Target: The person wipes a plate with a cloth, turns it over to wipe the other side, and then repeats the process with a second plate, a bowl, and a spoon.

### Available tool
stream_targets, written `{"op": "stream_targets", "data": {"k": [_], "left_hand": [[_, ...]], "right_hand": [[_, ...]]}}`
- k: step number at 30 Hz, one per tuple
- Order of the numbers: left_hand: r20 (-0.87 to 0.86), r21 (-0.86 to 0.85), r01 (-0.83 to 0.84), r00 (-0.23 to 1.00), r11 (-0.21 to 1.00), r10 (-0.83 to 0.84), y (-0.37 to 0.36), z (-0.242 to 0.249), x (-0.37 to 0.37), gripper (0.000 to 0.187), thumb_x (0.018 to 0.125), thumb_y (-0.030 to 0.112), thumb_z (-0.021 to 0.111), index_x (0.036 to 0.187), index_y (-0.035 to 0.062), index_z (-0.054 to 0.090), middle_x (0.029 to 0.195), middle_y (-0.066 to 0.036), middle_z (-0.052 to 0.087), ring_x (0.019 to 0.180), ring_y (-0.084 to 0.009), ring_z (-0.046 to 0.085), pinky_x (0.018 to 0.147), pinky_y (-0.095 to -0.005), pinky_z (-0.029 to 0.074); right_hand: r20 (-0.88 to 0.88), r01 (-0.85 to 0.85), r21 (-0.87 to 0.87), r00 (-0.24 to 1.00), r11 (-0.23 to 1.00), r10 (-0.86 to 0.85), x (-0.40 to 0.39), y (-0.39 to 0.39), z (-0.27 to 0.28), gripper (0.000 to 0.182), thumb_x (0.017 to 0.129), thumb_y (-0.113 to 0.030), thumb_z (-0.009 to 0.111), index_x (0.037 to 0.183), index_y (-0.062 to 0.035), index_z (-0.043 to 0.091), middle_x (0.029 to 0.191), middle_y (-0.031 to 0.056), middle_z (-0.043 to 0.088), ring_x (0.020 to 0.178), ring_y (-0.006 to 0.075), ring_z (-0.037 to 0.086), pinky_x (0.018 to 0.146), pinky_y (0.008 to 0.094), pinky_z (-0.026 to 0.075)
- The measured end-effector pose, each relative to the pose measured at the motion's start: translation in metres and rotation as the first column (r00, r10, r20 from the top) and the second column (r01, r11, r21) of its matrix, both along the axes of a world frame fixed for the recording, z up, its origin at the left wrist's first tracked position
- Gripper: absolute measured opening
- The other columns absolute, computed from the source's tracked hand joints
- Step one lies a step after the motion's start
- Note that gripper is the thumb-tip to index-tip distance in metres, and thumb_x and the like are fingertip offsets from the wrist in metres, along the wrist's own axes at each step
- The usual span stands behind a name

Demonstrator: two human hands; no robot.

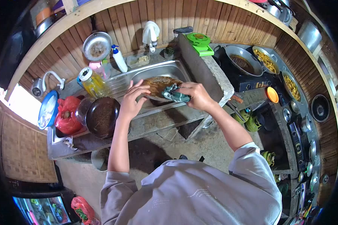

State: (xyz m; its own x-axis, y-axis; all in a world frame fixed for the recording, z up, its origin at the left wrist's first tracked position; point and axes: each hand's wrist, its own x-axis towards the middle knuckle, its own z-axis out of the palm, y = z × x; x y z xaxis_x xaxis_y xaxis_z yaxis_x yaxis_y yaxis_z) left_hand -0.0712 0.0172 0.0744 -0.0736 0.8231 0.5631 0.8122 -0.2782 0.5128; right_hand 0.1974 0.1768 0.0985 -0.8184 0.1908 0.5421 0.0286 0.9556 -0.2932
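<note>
A brown, streaky board-like piece [156, 83] with a curved edge is over the sink basin [179, 68]. My left hand [133, 98] grips it at the left edge, fingers over the top and thumb towards the near side. My right hand [194, 94] is closed around a bunched dark green cloth [175, 93] with pale marks, pressed against the right part of the brown surface. The cloth and my fingers hide that part. Left of my left forearm, a dark round pan [102, 117] with a brown inner surface leans on the counter.
Behind the sink stand a white pump bottle [119, 60] and a tap [151, 44]. At left are a plastic jar [91, 80], a red plastic bag [68, 114] and a blue basin [48, 109]. A concrete ledge [216, 75] borders the right side; beyond it sits a wok [241, 62].
</note>
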Motion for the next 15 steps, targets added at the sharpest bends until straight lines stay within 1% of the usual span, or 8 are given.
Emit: {"op": "stream_targets", "data": {"k": [1,2,5,6,10,11,13,15], "left_hand": [[-0.006,-0.023,0.028,1.000,0.999,-0.029,0.000,0.000,-0.003,0.030,0.078,0.010,0.081,0.107,0.0080,0.073,0.123,-0.007,0.072,0.135,-0.0289,0.056,0.121,-0.0440,0.036],[0.010,0.056,-0.013,1.000,0.998,0.012,-0.001,-0.005,0.002,0.023,0.083,0.014,0.081,0.103,0.0054,0.075,0.105,-0.009,0.077,0.112,-0.0242,0.071,0.107,-0.0369,0.049],[0.168,-0.171,-0.248,0.946,0.954,0.276,-0.014,0.006,0.027,0.019,0.088,0.017,0.079,0.102,0.0035,0.076,0.104,-0.013,0.076,0.093,-0.0210,0.074,0.088,-0.0302,0.055],[0.313,-0.109,-0.146,0.934,0.983,0.173,-0.005,-0.026,0.015,0.023,0.093,0.017,0.077,0.107,-0.0007,0.074,0.101,-0.013,0.077,0.080,-0.0124,0.068,0.077,-0.0263,0.052],[0.692,-0.001,-0.088,0.719,0.996,0.064,0.003,-0.043,0.039,0.027,0.100,0.017,0.069,0.115,-0.0065,0.069,0.099,-0.002,0.074,0.089,-0.0055,0.060,0.080,-0.0248,0.049],[0.750,-0.003,-0.064,0.660,0.998,0.045,0.004,-0.046,0.044,0.026,0.101,0.015,0.068,0.115,-0.0060,0.069,0.101,-0.001,0.074,0.090,-0.0055,0.060,0.082,-0.0246,0.049],[0.848,0.001,-0.016,0.530,1.000,0.008,0.008,-0.052,0.056,0.023,0.102,0.012,0.065,0.116,-0.0048,0.069,0.103,-0.001,0.073,0.093,-0.0057,0.060,0.084,-0.0243,0.048],[0.867,0.052,-0.033,0.497,0.998,-0.029,0.005,-0.051,0.066,0.020,0.103,0.009,0.062,0.116,-0.0041,0.070,0.103,0.002,0.069,0.092,-0.0043,0.056,0.085,-0.0227,0.045]], "right_hand": [[-0.015,0.001,-0.011,1.000,1.000,-0.001,0.000,0.006,-0.001,0.050,0.058,0.003,0.074,0.108,-0.0065,0.072,0.103,0.0102,0.071,0.098,0.0352,0.069,0.080,0.0451,0.057],[-0.077,-0.003,-0.035,0.997,0.999,0.000,0.000,0.014,-0.004,0.048,0.062,-0.001,0.081,0.109,-0.0038,0.071,0.108,0.0129,0.070,0.100,0.0361,0.069,0.084,0.0431,0.057],[-0.286,0.084,-0.206,0.948,0.975,-0.142,-0.006,0.014,-0.005,0.049,0.067,-0.010,0.089,0.111,-0.0008,0.071,0.110,0.0158,0.069,0.100,0.0366,0.069,0.088,0.0416,0.055],[-0.340,0.161,-0.216,0.912,0.963,-0.229,-0.008,0.014,-0.010,0.051,0.074,-0.023,0.091,0.114,0.0009,0.070,0.113,0.0197,0.067,0.103,0.0365,0.068,0.091,0.0409,0.054],[-0.413,0.362,-0.210,0.809,0.908,-0.418,-0.023,0.003,-0.028,0.061,0.077,-0.035,0.089,0.124,-0.0015,0.069,0.130,0.0253,0.063,0.116,0.0400,0.065,0.099,0.0418,0.053],[-0.323,0.334,-0.207,0.864,0.920,-0.386,-0.027,-0.002,-0.040,0.059,0.080,-0.037,0.086,0.127,-0.0057,0.069,0.141,0.0207,0.059,0.130,0.0399,0.057,0.108,0.0454,0.047],[-0.270,0.211,0.096,0.946,0.973,-0.179,-0.044,-0.025,-0.041,0.051,0.085,-0.036,0.081,0.127,-0.0093,0.071,0.148,0.0151,0.055,0.141,0.0387,0.047,0.111,0.0496,0.042],[-0.225,0.109,0.205,0.972,0.973,-0.062,-0.050,-0.040,-0.036,0.044,0.088,-0.033,0.076,0.125,-0.0097,0.071,0.150,0.0111,0.054,0.145,0.0392,0.041,0.111,0.0526,0.041]]}}
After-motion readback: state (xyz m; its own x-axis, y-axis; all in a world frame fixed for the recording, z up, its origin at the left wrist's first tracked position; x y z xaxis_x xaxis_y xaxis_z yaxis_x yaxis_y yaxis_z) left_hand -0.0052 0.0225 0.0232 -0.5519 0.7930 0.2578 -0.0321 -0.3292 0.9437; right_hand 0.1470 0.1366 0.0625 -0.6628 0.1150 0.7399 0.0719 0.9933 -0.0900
